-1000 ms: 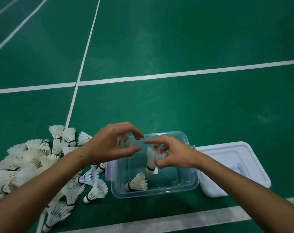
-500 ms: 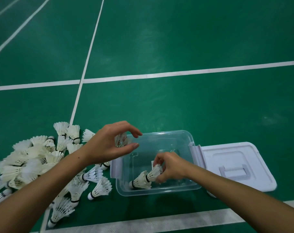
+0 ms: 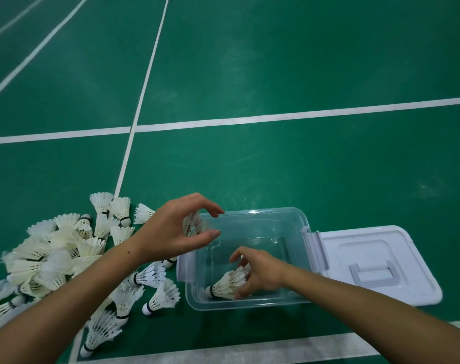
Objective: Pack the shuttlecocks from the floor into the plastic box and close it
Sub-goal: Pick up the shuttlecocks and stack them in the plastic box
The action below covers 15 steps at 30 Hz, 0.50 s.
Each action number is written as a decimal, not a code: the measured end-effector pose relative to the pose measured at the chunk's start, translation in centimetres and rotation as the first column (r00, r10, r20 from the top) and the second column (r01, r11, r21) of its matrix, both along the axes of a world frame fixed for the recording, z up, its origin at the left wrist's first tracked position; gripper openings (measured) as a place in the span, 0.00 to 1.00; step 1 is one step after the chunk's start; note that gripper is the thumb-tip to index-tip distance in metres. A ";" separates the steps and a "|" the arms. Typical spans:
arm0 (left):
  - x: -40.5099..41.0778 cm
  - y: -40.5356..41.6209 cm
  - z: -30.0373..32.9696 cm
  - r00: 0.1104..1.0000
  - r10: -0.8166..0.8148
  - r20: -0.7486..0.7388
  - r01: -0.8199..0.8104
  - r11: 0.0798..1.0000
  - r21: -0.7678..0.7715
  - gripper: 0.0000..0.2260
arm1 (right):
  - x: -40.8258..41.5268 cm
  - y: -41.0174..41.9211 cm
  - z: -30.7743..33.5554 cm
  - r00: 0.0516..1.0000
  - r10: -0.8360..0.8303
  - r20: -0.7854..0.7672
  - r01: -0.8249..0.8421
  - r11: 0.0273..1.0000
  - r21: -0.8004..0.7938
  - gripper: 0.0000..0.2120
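While the right hand [image 3: 260, 274] pinches the shuttlecock [image 3: 227, 283] low in the plastic box [image 3: 300, 298], crushed feathers threaten; the left hand [image 3: 171, 232] hovers half-curled, its hold unclear.

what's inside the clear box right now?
Shuttlecocks lie at the near end of the plastic box, under the right hand. Their exact number is hidden by that hand. The rest of the box floor looks bare.

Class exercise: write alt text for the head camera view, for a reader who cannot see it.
A person's right hand places shuttlecocks inside a clear plastic box on a green court floor. Their left hand hovers beside it; loose shuttlecocks lie left, the lid right.
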<state>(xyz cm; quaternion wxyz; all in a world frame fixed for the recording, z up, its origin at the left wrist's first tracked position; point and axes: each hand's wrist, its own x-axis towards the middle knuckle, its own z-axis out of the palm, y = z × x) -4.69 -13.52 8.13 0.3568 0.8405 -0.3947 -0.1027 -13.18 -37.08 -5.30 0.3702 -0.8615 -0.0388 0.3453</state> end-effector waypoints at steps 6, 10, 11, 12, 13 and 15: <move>-0.6 -0.6 -0.2 0.998 0.057 0.019 -0.055 0.996 -0.074 0.27 | -0.5 -1.8 3.4 0.997 -0.021 0.079 0.020 1.000 0.014 0.47; -1.2 -2.0 0.1 0.993 0.105 -0.049 -0.112 0.978 -0.178 0.41 | -0.9 -2.0 9.2 0.910 -0.260 0.322 0.177 0.948 0.264 0.41; -1.3 -2.5 0.2 0.992 0.110 -0.053 -0.119 0.972 -0.205 0.43 | -0.9 -1.6 10.4 0.877 -0.301 0.375 0.170 0.924 0.342 0.41; -1.3 -2.9 0.4 0.992 0.109 -0.059 -0.119 0.967 -0.224 0.46 | -0.9 -1.1 11.4 0.850 -0.331 0.410 0.153 0.900 0.409 0.41; -1.4 -3.4 0.7 0.992 0.100 -0.075 -0.115 0.964 -0.238 0.48 | -0.9 -0.6 12.1 0.831 -0.353 0.430 0.134 0.878 0.460 0.42; -1.6 -4.2 1.1 0.991 0.069 -0.117 -0.098 0.960 -0.263 0.52 | -0.6 0.3 12.8 0.807 -0.366 0.464 0.096 0.855 0.509 0.42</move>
